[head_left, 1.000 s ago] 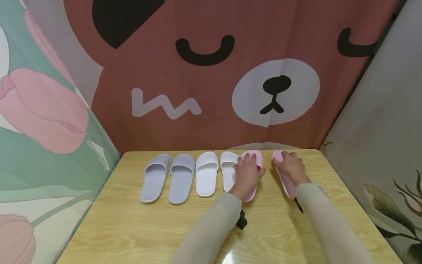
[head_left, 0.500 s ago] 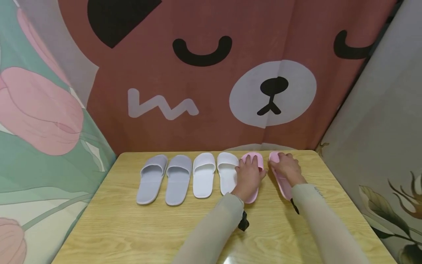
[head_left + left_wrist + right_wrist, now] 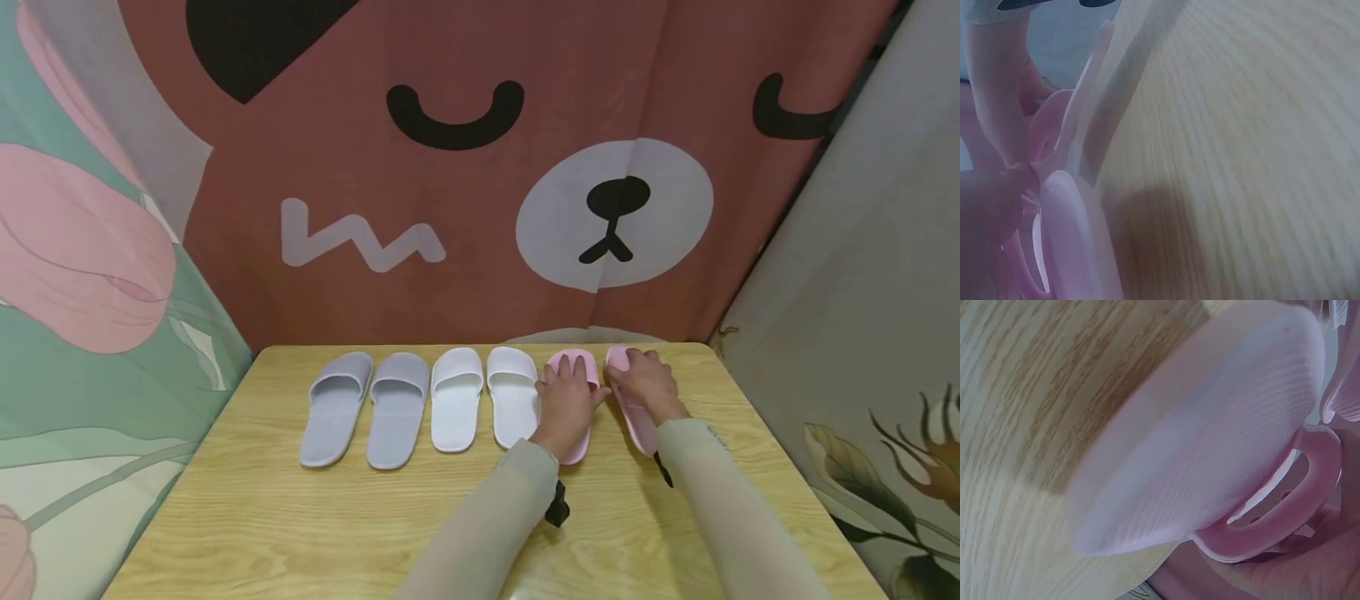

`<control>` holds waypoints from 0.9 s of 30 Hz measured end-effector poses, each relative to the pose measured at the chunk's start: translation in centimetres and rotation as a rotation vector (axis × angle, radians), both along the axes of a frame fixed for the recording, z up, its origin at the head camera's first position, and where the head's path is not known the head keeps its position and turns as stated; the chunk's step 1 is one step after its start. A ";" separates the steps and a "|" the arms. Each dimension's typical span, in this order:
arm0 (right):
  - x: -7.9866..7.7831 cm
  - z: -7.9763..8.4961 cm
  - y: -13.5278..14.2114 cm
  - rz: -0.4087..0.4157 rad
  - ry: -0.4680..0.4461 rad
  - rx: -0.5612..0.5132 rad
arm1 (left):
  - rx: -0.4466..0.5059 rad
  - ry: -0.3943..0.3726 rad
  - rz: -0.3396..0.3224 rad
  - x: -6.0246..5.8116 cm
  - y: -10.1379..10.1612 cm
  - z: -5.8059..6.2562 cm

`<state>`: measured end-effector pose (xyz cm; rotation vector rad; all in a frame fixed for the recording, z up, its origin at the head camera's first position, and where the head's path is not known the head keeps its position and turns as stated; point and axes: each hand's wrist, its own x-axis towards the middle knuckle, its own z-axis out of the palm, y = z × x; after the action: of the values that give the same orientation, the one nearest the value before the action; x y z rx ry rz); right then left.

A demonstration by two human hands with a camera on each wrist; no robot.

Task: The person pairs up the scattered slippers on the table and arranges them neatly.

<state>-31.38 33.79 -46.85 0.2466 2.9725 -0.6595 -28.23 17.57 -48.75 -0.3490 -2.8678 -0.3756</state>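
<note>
In the head view, my left hand [image 3: 567, 402] lies over the strap of a pink slipper [image 3: 577, 451], its fingers straight and spread. My right hand [image 3: 649, 383] grips the second pink slipper [image 3: 633, 417] by its strap end, and that slipper tilts a little sideways. A narrow gap separates the two. In the right wrist view, the tilted pink slipper's sole [image 3: 1210, 444] and strap [image 3: 1285, 531] show, with my right hand [image 3: 1304, 569] against the strap. The left wrist view has the near pink slipper [image 3: 1072, 231] beside my left hand [image 3: 988, 212], both blurred.
Left of the pink pair stand a white slipper [image 3: 513, 408], another white slipper [image 3: 455, 412], a grey slipper [image 3: 397, 417] and another grey slipper [image 3: 335, 417], toes toward the back. They line the far edge of a wooden table [image 3: 330, 533]. A bear-print curtain [image 3: 480, 300] hangs behind.
My right hand has slid its pink slipper left, narrowing the gap to the other one. My left hand stays on its slipper. The head view has shifted slightly to the right.
</note>
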 end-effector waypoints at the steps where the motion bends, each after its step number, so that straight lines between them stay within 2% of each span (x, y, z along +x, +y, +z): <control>1: 0.0 -0.1 0.0 -0.002 -0.003 -0.002 | -0.005 0.003 0.001 0.0 0.0 -0.1; 6: 0.1 -0.6 0.1 0.003 -0.015 0.002 | -0.036 0.016 0.003 0.2 0.1 -0.5; 12: 0.1 -0.7 0.2 -0.001 -0.010 -0.001 | -0.025 0.026 0.006 0.1 0.4 -0.9; 19: 0.3 -0.9 -0.1 -0.011 -0.039 -0.035 | -0.031 0.008 0.025 -0.5 1.2 -2.6; 23: 0.4 -1.1 -0.1 -0.015 -0.057 -0.043 | -0.061 -0.014 0.024 -0.4 1.3 -2.7; 27: 0.5 -1.3 0.0 -0.025 -0.064 -0.048 | -0.082 0.002 0.024 -0.2 1.3 -2.7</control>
<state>-30.92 33.75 -48.12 0.2963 2.8935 -0.7106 -28.43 18.92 -51.46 -0.3284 -2.8881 -0.2534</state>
